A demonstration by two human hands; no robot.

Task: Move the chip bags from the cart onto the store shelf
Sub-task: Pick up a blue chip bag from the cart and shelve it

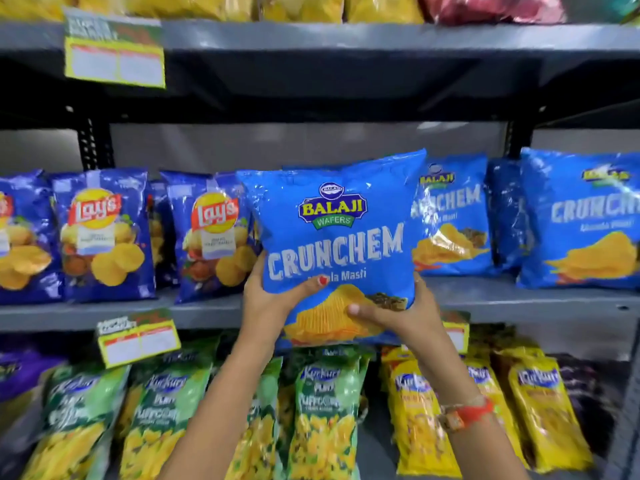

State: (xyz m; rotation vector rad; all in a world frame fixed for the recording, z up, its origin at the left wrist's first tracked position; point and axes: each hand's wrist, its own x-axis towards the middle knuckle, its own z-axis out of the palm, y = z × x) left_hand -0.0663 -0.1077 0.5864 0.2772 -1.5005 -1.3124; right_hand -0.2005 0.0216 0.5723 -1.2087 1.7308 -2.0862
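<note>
A light blue Balaji Crunchem chip bag (334, 237) stands upright at the front edge of the grey middle shelf (519, 297), its bottom hanging slightly below the shelf lip. My left hand (266, 296) grips its lower left side with the thumb on the front. My right hand (398, 313) holds the lower right corner, thumb across the printed chips. Matching Crunchem bags (450, 220) (581, 223) stand to its right on the same shelf. The cart is out of view.
Dark blue Lay's bags (104, 237) (211, 237) fill the shelf's left part. Green Kurkure bags (322, 410) and yellow Kurkure bags (422, 417) lie on the shelf below. Price tags (138, 337) (114, 50) hang from shelf edges. Yellow bags sit on the top shelf.
</note>
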